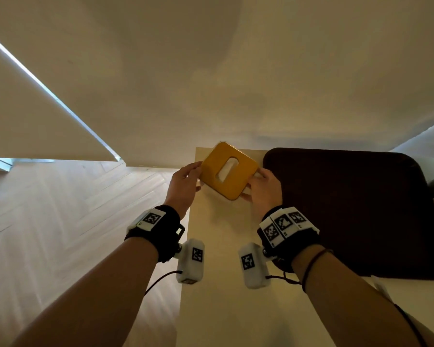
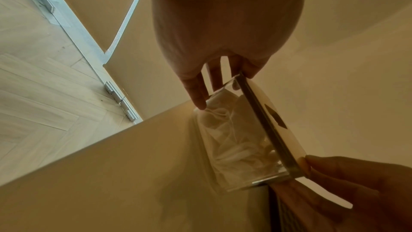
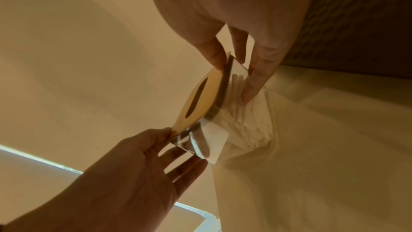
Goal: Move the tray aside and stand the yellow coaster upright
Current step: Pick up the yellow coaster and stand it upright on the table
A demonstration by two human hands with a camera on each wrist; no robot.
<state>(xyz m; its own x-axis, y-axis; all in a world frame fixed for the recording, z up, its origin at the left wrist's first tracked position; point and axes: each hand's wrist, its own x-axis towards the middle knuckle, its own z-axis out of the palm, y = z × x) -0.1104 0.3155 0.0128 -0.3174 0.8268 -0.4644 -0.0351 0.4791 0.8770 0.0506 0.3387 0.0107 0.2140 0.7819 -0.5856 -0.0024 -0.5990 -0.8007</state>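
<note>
Dim, warm light; wide-angle distortion; soft wrist views.

Head view looks down from above; both wrist views, close, share the yellow coaster [image 1: 229,170]

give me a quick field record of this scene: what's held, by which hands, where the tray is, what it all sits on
held item: yellow coaster, a square lid with an oval slot on a clear box of white tissue
left hand: pinches the coaster's left corner
right hand: pinches its right corner
coaster pose: tilted, yellow face toward the head camera
tray: dark, flat on the table to the right of the coaster
table: pale top, against a wall
</note>
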